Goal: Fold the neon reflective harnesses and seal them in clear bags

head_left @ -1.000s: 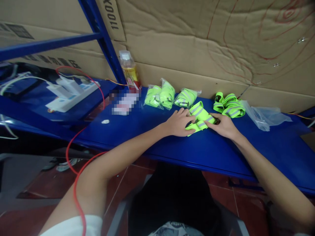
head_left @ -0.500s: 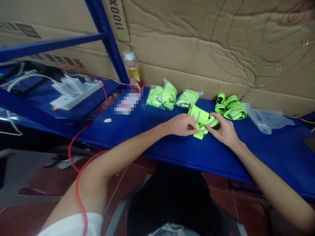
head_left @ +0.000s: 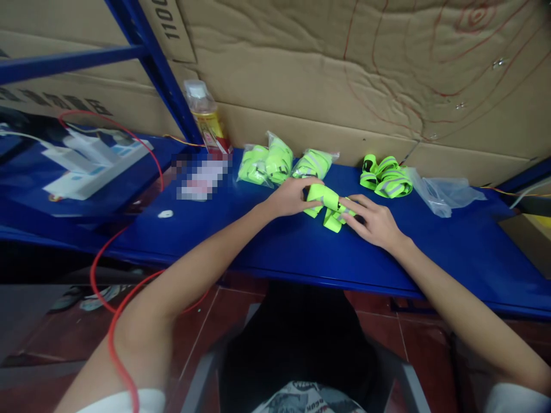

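Between my two hands: the strap (head_left: 325, 195), at the table (head_left: 275, 246), though whether all of it rests there I can't tell.
Left hand (head_left: 288, 197): thumb and fingers grasping the strap's left end, probably to keep its loops from springing apart.
Right hand (head_left: 373, 221): fingers spread over the other end, seemingly to steady it; whether they pinch, I can't tell.
Strap's look: bright yellow-green, with a pale grey stripe; folded into broad, uneven loops, a tail hanging towards me.
Just beyond my left hand: three bagged straps (head_left: 279, 160), set side by side near the cardboard (head_left: 301, 74), which leaves my hands room.
Beyond my right hand: loose straps (head_left: 392, 179) in a coil, perhaps kept within easy reach; a limp plastic sheet (head_left: 447, 195) lies just right of them.
Farther off, left of my left hand: a bottle (head_left: 210, 129), leaning slightly, and a power strip (head_left: 99, 172).
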The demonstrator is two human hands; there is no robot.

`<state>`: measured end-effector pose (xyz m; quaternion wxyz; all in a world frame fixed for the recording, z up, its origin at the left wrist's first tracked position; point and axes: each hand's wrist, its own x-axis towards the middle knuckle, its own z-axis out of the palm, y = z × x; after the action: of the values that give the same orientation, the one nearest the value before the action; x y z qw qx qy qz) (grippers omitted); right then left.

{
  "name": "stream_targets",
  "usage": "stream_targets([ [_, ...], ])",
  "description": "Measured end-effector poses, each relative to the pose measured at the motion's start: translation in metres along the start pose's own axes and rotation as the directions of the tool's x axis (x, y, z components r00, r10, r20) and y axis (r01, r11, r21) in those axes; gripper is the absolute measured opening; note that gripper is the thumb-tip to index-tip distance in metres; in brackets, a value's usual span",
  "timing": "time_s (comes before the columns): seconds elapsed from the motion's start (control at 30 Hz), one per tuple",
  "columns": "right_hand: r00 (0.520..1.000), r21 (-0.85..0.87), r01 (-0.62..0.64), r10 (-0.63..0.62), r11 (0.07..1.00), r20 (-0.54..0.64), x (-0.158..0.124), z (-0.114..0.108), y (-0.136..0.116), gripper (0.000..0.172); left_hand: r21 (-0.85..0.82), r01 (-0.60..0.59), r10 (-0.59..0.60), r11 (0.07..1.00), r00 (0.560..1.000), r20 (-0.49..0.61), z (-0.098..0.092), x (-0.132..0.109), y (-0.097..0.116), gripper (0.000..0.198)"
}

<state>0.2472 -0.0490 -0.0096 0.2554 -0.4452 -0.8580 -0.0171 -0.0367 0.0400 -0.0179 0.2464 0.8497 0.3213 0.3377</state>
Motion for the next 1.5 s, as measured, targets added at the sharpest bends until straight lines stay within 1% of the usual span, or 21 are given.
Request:
stream_targets([
  [0.1, 0.998, 0.177, -0.05, 0.056, 0.983, -0.028, 0.002, 0.001, 0.0, 0.042, -0.076, 0.072, -0.074, 0.994, 0.997, -0.019, 0.002, -0.001, 0.003, 0.048],
  [0.2, 0.973, 0.368, -0.19, 0.225, 0.91, -0.052, 0.005, 0.008, 0.004, 0.057, -0.194, 0.168, -0.173, 0.966, 0.985, -0.005, 0.005, -0.003, 0.006, 0.048],
  [0.23, 0.963, 0.409, -0.22, 0.264, 0.886, -0.054, 0.005, 0.01, 0.005, 0.055, -0.226, 0.189, -0.193, 0.955, 0.981, 0.005, 0.005, -0.003, 0.007, 0.048],
  [0.27, 0.959, 0.432, -0.229, 0.278, 0.872, -0.053, 0.006, 0.011, 0.005, 0.05, -0.254, 0.204, -0.207, 0.945, 0.978, 0.015, 0.005, -0.002, 0.007, 0.048],
  [0.33, 0.966, 0.43, -0.2, 0.249, 0.88, -0.061, 0.006, 0.012, 0.003, 0.039, -0.297, 0.225, -0.225, 0.928, 0.974, 0.035, 0.003, -0.001, 0.007, 0.054],
  [0.43, 0.984, 0.381, -0.129, 0.167, 0.915, -0.069, 0.004, 0.009, -0.002, 0.037, -0.402, 0.304, -0.278, 0.864, 0.953, 0.124, -0.003, 0.001, 0.009, 0.069],
  [0.47, 0.985, 0.369, -0.119, 0.157, 0.922, -0.074, 0.004, 0.008, -0.003, 0.036, -0.447, 0.344, -0.302, 0.826, 0.939, 0.163, -0.006, 0.002, 0.01, 0.069],
  [0.53, 0.98, 0.378, -0.141, 0.183, 0.915, -0.079, 0.003, 0.007, -0.003, 0.035, -0.524, 0.411, -0.347, 0.746, 0.911, 0.221, -0.009, 0.004, 0.014, 0.057],
  [0.6, 0.971, 0.431, -0.194, 0.236, 0.881, -0.045, 0.004, 0.007, 0.0, 0.036, -0.545, 0.438, -0.379, 0.715, 0.898, 0.224, -0.01, 0.004, 0.017, 0.045],
  [0.67, 0.962, 0.499, -0.253, 0.272, 0.829, 0.035, 0.005, 0.01, 0.004, 0.039, -0.527, 0.425, -0.376, 0.736, 0.904, 0.202, -0.01, 0.003, 0.018, 0.041],
  [0.7, 0.955, 0.52, -0.283, 0.287, 0.806, 0.076, 0.005, 0.011, 0.006, 0.048, -0.52, 0.412, -0.362, 0.748, 0.91, 0.201, -0.009, 0.003, 0.018, 0.041],
  [0.8, 0.925, 0.506, -0.372, 0.354, 0.778, 0.135, 0.007, 0.015, 0.01, 0.091, -0.544, 0.381, -0.3, 0.747, 0.924, 0.235, -0.007, 0.001, 0.013, 0.05],
  [0.83, 0.919, 0.482, -0.389, 0.367, 0.785, 0.144, 0.008, 0.015, 0.009, 0.095, -0.564, 0.372, -0.284, 0.737, 0.928, 0.242, -0.006, 0.0, 0.01, 0.057],
  [0.87, 0.917, 0.456, -0.398, 0.366, 0.796, 0.159, 0.008, 0.015, 0.009, 0.091, -0.585, 0.363, -0.272, 0.725, 0.932, 0.241, -0.004, 0.0, 0.008, 0.063],
  [0.97, 0.927, 0.426, -0.374, 0.317, 0.824, 0.201, 0.009, 0.012, 0.004, 0.066, -0.649, 0.34, -0.262, 0.68, 0.94, 0.218, 0.001, 0.001, 0.004, 0.078],
  [1.03, 0.939, 0.471, -0.345, 0.299, 0.812, 0.171, 0.01, 0.011, 0.002, 0.06, -0.692, 0.327, -0.253, 0.643, 0.944, 0.211, 0.003, 0.002, 0.007, 0.081],
  [1.1, 0.939, 0.576, -0.331, 0.321, 0.748, 0.123, 0.01, 0.011, 0.0, 0.062, -0.721, 0.296, -0.21, 0.626, 0.955, 0.21, 0.005, 0.003, 0.011, 0.074],
  [1.2, 0.914, 0.723, -0.341, 0.39, 0.601, 0.107, 0.012, 0.014, -0.004, 0.071, -0.747, 0.236, -0.128, 0.621, 0.971, 0.201, 0.009, 0.005, 0.018, 0.055],
  [1.27, 0.897, 0.767, -0.338, 0.434, 0.546, 0.087, 0.014, 0.018, -0.008, 0.076, -0.785, 0.205, -0.125, 0.585, 0.979, 0.162, 0.014, 0.005, 0.023, 0.051],
  [1.4, 0.864, 0.791, -0.274, 0.502, 0.546, -0.047, 0.022, 0.028, -0.019, 0.079, -0.901, 0.137, -0.233, 0.411, 0.972, 0.042, 0.029, 0.005, 0.038, 0.056],
  [1.5, 0.834, 0.755, -0.229, 0.524, 0.614, -0.174, 0.028, 0.037, -0.024, 0.079, -0.94, 0.121, -0.32, 0.321, 0.947, 0.012, 0.042, 0.005, 0.052, 0.058],
])
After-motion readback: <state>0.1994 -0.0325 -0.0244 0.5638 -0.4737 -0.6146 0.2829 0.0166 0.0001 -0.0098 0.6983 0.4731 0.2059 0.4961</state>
